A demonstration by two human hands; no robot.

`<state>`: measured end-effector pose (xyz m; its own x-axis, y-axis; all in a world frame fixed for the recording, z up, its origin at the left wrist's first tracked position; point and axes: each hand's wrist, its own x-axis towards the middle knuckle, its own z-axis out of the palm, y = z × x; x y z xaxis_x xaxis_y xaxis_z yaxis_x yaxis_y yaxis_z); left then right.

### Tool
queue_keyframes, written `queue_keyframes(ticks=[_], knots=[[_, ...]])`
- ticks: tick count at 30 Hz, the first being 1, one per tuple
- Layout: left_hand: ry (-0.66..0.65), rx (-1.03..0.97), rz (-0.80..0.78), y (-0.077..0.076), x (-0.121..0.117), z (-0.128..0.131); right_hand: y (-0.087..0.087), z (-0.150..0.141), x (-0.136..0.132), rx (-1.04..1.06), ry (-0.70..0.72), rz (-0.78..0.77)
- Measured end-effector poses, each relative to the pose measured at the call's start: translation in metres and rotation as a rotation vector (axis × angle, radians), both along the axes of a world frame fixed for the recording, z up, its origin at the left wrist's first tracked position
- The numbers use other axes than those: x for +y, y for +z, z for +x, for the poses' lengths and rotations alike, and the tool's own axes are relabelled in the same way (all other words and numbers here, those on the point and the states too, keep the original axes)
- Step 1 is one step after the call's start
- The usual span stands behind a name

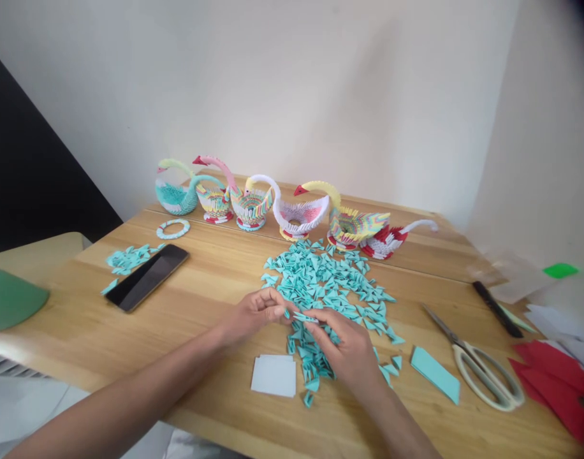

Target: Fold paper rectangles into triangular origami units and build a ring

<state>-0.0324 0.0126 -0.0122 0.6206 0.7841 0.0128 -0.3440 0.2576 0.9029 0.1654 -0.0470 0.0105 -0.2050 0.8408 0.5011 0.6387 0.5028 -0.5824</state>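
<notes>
My left hand [261, 309] pinches a small teal folded paper piece [287, 313] between thumb and fingertips. Close beside it, my right hand [347, 344] grips a few pale and teal folded paper pieces [305, 317] that seem joined together. Both hands are above a wide heap of teal folded paper triangles [315, 280]. Below my left hand lies a stack of white paper rectangles [273, 376]. To the right of my right hand is a stack of teal paper strips [435, 374].
Several folded-paper swans [296, 217] stand along the back. At left are a paper ring [173, 229], more teal triangles [129, 258] and a black phone [147, 277]. Scissors [483, 370], a black cutter-like tool [497, 309] and red paper [557, 376] lie at right.
</notes>
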Motion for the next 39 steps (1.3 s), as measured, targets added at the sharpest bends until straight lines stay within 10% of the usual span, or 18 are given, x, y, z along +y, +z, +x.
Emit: queue_keyframes(ticks=[39], knots=[[0.148,0.242,0.101,0.008,-0.007,0.004,-0.002,0.001,-0.001,-0.122,0.015,0.052]])
